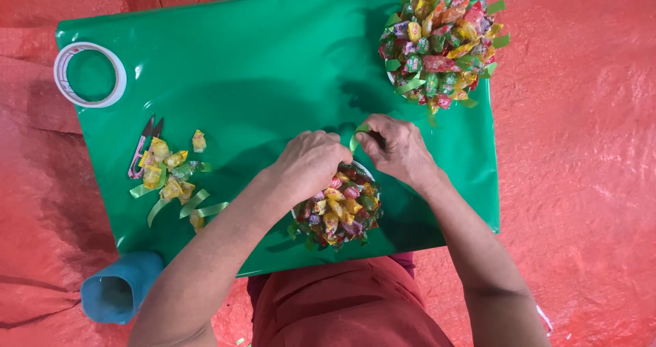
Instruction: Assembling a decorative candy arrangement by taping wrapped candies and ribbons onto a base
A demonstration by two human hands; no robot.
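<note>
Nearest the camera: lap in rust-red cloth (pixel 342 306), matte weave. To the left on the floor, a blue plastic cup (pixel 119 289) lying on its side, mouth open, smooth & round.

Just past the lap, on the glossy green sheet (pixel 260 67), sits a candy bouquet (pixel 339 210): a domed cluster of small crinkly wrapped sweets, red/yellow/green/purple, shiny foil-like wrappers w/ twisted ends. L hand (pixel 311 162) rests curled over the top edge of the dome, fingers bent down onto the sweets, knuckles up; what's under the palm can't be made out. R hand (pixel 400 149) is just beside it, thumb & forefinger pinched on a thin green ribbon strip (pixel 357 136) that curls up between the two hands.

Left-centre of the sheet: loose wrapped candies (pixel 171 173), mostly yellow, mixed w/ flat curled green ribbon offcuts (pixel 205 207). Touching that pile, small thread snips (pixel 142 149) w/ pink handle, dark blades pointing away.

Further out, top left: roll of clear tape (pixel 90 74), white core ring, lying flat at the sheet's corner. Top right: second, bigger candy bouquet (pixel 441 43), same crinkly wrappers, green ribbon tabs sticking out round the rim.

All on a red woven tarp (pixel 588 149), creased & ribbed.
</note>
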